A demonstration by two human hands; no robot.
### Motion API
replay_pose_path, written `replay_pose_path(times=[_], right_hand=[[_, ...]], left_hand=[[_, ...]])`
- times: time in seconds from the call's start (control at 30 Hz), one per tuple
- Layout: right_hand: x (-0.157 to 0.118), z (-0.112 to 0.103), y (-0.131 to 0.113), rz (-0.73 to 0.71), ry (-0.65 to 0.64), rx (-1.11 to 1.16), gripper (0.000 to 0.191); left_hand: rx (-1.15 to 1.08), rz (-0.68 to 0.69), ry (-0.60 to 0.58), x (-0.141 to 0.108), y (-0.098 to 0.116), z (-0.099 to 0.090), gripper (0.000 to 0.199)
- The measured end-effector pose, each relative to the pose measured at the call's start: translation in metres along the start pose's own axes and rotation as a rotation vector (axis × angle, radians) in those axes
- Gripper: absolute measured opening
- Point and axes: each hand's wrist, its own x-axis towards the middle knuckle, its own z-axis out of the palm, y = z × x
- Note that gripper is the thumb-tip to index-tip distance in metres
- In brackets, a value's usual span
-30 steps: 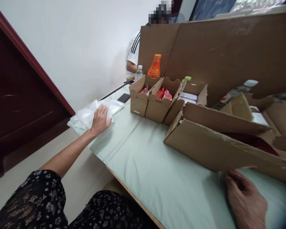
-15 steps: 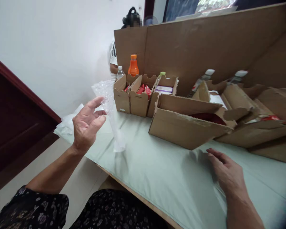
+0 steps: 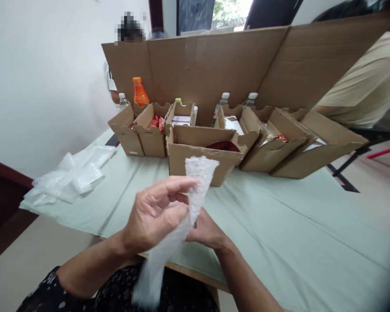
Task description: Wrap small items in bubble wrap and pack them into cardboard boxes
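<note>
A strip-like, crumpled bubble wrap bag (image 3: 199,175) is pinched between the thumb and fingers of my left hand (image 3: 156,212). It hangs above the front edge of the table, its lower end blurred by motion. Close behind the bag is my right hand (image 3: 211,232), with thumb and fingers curled in at the bag's middle; their tips are partly hidden by it. Beyond the hands stands an open cardboard box (image 3: 201,156) with something dark red inside. More bubble wrap bags (image 3: 81,169) lie in a loose pile at the left of the table.
Several cardboard bins (image 3: 154,141) line the back of the green-covered table (image 3: 279,225), holding red packets and white boxes. Behind them are an orange bottle (image 3: 139,91), clear bottles (image 3: 224,102) and a tall cardboard screen (image 3: 214,65). People are partly visible behind the screen and at right.
My left hand has brought the bubble wrap bag from the left to the middle, in front of me. My right hand has come from the right to the bag. The view has turned right.
</note>
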Motion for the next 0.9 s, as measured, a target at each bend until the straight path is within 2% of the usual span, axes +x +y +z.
replay_pose_path(times=[0.1,0.2,0.3,0.37,0.5,0.6,0.7,0.77,0.8,0.9], right_hand=[[-0.010,0.010,0.010,0.112,-0.144,0.155,0.037],[-0.022,0.017,0.022,0.174,-0.133,0.291,0.034],[-0.028,0.016,0.026,0.220,-0.006,0.375,0.040],[-0.032,0.007,0.017,0.252,0.111,0.345,0.042],[-0.038,-0.032,-0.018,0.286,0.276,0.079,0.035],[-0.032,-0.068,-0.031,0.283,0.291,-0.225,0.030],[-0.019,-0.095,-0.013,0.364,0.356,-0.512,0.024],[-0.011,-0.102,0.007,0.420,0.480,-0.672,0.022],[-0.009,-0.103,0.016,0.424,0.538,-0.737,0.022],[-0.008,-0.101,0.032,0.361,0.606,-0.862,0.024]], left_hand=[[0.062,-0.011,0.212,0.009,-0.003,-0.016,0.022],[0.093,-0.010,0.339,0.017,-0.015,-0.037,0.017],[0.078,-0.032,0.437,0.018,-0.029,-0.049,0.014],[0.043,-0.029,0.518,0.016,-0.038,-0.053,0.012],[0.021,-0.020,0.618,0.004,-0.054,-0.063,0.011],[0.142,-0.126,0.549,-0.014,-0.073,-0.071,0.011],[0.364,-0.327,0.296,-0.038,-0.094,-0.078,0.018],[0.526,-0.406,0.159,-0.054,-0.104,-0.083,0.027],[0.595,-0.413,0.131,-0.060,-0.107,-0.086,0.032],[0.735,-0.364,0.147,-0.069,-0.109,-0.090,0.040]])
